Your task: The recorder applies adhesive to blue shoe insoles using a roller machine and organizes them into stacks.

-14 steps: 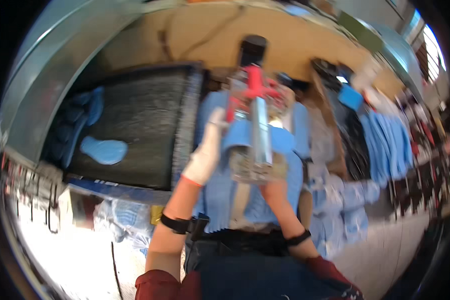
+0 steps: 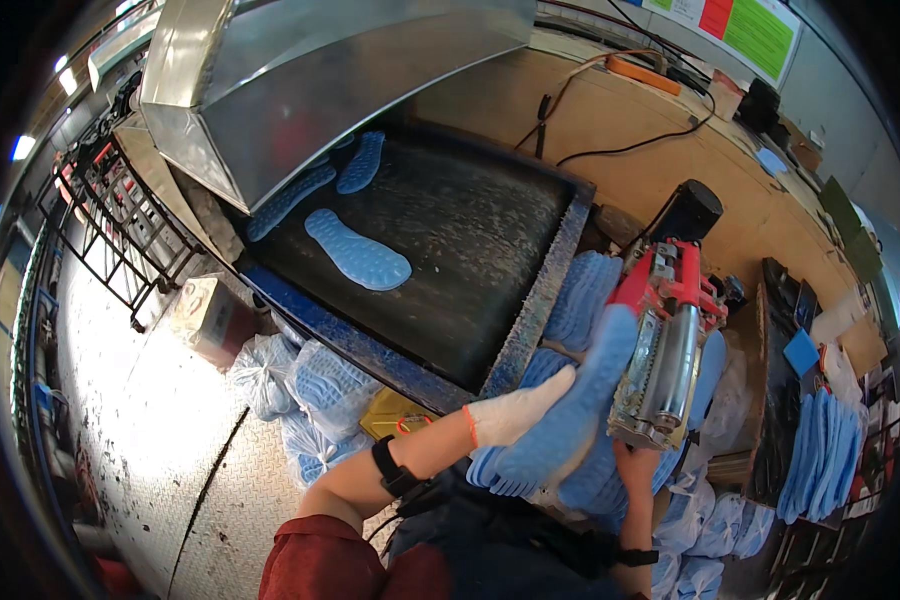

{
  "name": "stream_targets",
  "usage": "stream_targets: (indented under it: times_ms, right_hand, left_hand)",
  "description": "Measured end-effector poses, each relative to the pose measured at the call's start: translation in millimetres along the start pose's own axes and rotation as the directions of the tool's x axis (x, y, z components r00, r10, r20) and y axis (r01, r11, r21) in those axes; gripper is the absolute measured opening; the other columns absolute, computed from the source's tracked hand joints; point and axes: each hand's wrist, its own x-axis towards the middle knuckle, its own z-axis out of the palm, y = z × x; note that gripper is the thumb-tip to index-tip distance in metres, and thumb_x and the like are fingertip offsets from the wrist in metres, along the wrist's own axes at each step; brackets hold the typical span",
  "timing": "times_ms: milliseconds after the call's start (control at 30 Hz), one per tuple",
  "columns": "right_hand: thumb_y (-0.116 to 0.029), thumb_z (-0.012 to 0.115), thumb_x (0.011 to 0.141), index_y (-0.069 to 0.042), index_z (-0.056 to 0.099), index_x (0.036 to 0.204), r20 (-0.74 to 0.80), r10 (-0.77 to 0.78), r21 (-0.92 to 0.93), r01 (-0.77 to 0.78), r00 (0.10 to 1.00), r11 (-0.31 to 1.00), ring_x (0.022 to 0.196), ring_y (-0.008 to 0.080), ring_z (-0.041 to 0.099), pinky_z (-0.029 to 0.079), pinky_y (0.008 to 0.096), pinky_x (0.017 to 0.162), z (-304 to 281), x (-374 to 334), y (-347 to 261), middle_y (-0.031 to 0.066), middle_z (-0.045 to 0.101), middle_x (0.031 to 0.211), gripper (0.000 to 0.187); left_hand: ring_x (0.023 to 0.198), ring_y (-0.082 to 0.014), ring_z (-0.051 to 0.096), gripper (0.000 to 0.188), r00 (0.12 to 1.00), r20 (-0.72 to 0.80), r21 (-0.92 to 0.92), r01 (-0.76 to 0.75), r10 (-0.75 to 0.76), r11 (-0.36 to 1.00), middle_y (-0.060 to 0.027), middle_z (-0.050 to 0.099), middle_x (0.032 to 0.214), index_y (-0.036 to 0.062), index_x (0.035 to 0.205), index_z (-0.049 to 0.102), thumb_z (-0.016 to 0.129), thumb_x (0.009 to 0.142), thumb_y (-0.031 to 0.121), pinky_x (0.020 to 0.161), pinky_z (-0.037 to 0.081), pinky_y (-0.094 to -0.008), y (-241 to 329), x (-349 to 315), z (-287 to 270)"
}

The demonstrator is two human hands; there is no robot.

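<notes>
My left hand (image 2: 518, 410), in a white glove with an orange cuff, grips the edge of a blue insole (image 2: 582, 400), smeared by motion. The insole slants beside a roller machine (image 2: 660, 360) with red fittings and a shiny metal cylinder. Just below the near end of that machine is my bare right hand (image 2: 637, 468); its fingers are hidden behind the machine. Stacks of blue insoles (image 2: 580, 300) lie under and beside the machine. To the left, another insole (image 2: 358, 250) rests flat on a dark belt (image 2: 470, 240), with several more near the hood.
A sheet-metal hood (image 2: 320, 110) overhangs the belt's far left, and a blue metal frame (image 2: 340, 345) edges it. Bagged insoles (image 2: 330, 385) sit on the floor beside a yellow box (image 2: 395, 412). More insoles (image 2: 820, 455) hang over a rack at right.
My view has swung left, showing more of the belt and floor. My left hand has drawn back from beside the machine, with the insole in it. My right hand stays by the machine's near end.
</notes>
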Motion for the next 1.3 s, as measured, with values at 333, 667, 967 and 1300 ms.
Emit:
stream_targets:
  times_ms: [333, 667, 967, 1300]
  right_hand:
    - [-0.008, 0.071, 0.074, 0.000, 0.067, 0.107, -0.038, -0.118, -0.095, 0.113, 0.992, 0.989, 0.087, 0.0306, 0.067, 0.052, 0.0408, 0.075, 2.2, 2.1, 5.5, 0.0174, 0.068, 0.101, 0.034]
    - [-0.008, 0.070, 0.076, 0.000, 0.068, 0.099, -0.036, -0.115, -0.098, 0.111, 0.993, 0.989, 0.086, 0.0311, 0.066, 0.051, 0.0414, 0.075, 2.6, -2.8, 16.0, 0.0162, 0.068, 0.096, 0.024]
    - [-0.020, 0.077, 0.078, -0.004, 0.062, 0.124, 0.103, 0.105, 0.121, -0.117, 0.989, 0.986, 0.118, 0.0396, 0.055, 0.041, 0.0485, 0.103, 2.8, -6.0, 22.7, 0.0188, 0.061, 0.125, 0.051]
    - [-0.016, 0.070, 0.082, -0.001, 0.065, 0.115, 0.077, -0.046, -0.179, 0.059, 0.996, 0.982, 0.106, 0.0359, 0.062, 0.047, 0.0452, 0.093, 0.0, -9.3, 17.2, 0.0171, 0.066, 0.111, 0.036]
  left_hand:
    - [0.106, -0.0222, 0.062, 0.046, 0.806, -0.421, -0.367, -0.571, 0.416, 0.734, -0.0083, 0.063, 0.116, 0.0077, 0.126, 0.056, 0.042, 0.104, 0.046, 0.097, 0.050, -0.0393, 59.1, -60.0, -18.1]
    - [0.129, -0.0339, 0.052, 0.088, 0.151, -0.731, 0.632, 0.518, 0.666, 0.576, -0.0290, 0.053, 0.135, 0.0007, 0.152, 0.021, 0.067, 0.078, -0.002, 0.108, 0.043, -0.0365, 178.3, -37.0, -233.1]
    - [0.130, -0.0432, 0.047, 0.077, -0.258, -0.833, 0.457, 0.177, 0.489, 0.872, -0.0290, 0.050, 0.139, 0.0000, 0.137, 0.048, 0.031, 0.096, 0.062, 0.108, 0.038, -0.0453, 203.9, -62.7, -249.6]
    - [0.125, -0.0380, 0.051, 0.043, 0.317, -0.400, 0.574, 0.818, 0.860, -0.035, -0.0090, 0.054, 0.140, 0.0213, 0.132, 0.051, 0.037, 0.100, 0.047, 0.101, 0.038, -0.0552, 221.8, -71.0, -297.6]
